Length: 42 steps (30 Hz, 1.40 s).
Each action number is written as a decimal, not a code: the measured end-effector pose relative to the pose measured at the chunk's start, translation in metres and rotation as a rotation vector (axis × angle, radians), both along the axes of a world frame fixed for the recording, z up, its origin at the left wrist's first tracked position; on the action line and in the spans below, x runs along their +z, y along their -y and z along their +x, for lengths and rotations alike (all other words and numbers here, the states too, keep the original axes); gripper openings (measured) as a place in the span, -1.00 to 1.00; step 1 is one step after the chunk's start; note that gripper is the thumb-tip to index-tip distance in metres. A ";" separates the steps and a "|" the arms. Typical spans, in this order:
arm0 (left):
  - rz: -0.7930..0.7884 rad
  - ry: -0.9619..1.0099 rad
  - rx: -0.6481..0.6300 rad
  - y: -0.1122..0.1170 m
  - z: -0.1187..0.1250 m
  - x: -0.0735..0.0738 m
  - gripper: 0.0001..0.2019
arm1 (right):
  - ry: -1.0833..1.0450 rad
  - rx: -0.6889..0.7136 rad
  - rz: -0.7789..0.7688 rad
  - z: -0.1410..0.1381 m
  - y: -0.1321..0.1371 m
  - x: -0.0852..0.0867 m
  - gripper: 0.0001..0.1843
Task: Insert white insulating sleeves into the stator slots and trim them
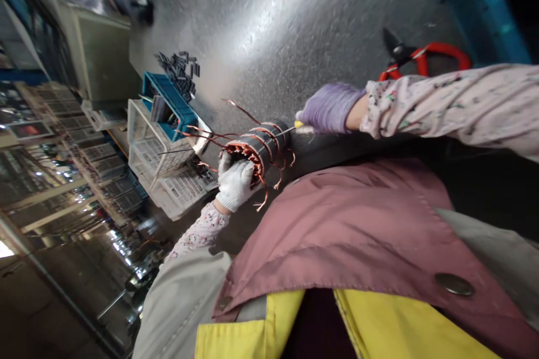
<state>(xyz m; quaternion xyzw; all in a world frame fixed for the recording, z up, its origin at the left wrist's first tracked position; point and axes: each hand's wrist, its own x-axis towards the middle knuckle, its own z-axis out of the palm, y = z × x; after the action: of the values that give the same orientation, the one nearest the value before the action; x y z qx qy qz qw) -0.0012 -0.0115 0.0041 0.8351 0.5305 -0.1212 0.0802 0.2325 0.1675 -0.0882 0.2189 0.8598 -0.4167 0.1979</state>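
Squarely between the hands sits a wound electric motor stator (259, 148), a dark laminated cylinder packed with copper windings, its long axis running from about 8 o'clock to 2 o'clock in the head view (the whole picture is rolled, so the clock belongs to the frame, not the room). The left hand (236, 184), in a white knit glove, is clamped on the stator's lower end at 7 o'clock, close against the open coil end. The right hand (329, 107), in a purple glove, stands well apart at 2 o'clock, closed around a yellow-handled screwdriver (301, 126). Its thin shaft lies nearly along the stator's axis and meets the upper end, so the right hand sits in line with the stator while the left hand holds it from the side. Copper wire leads (202, 137) fan out from the coil end toward 10 o'clock. Farther out at 10 o'clock stand a blue plastic crate (164, 95) and white plastic crates (168, 185), with a heap of small dark metal pieces (179, 70) at 11 o'clock on a speckled grey surface (273, 28). Red-handled shears (421, 59) lie at 1 o'clock, past the right hand.
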 end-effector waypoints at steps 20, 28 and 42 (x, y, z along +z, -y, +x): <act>-0.124 -0.073 0.171 0.011 -0.009 0.003 -0.68 | 0.024 -0.001 -0.015 0.009 0.009 -0.039 -0.44; -0.058 -0.090 0.087 0.010 -0.015 0.011 -0.69 | 0.075 -0.105 -0.110 0.020 0.053 -0.058 -0.43; -0.039 -0.080 0.083 0.010 -0.016 0.013 -0.69 | 0.008 -0.121 -0.143 0.014 0.059 -0.047 -0.46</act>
<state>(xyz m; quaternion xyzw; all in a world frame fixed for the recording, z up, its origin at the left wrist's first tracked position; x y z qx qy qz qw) -0.0167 -0.0218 0.0167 0.8052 0.5650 -0.1614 0.0798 0.2462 0.1088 -0.1355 0.2572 0.8124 -0.4872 0.1907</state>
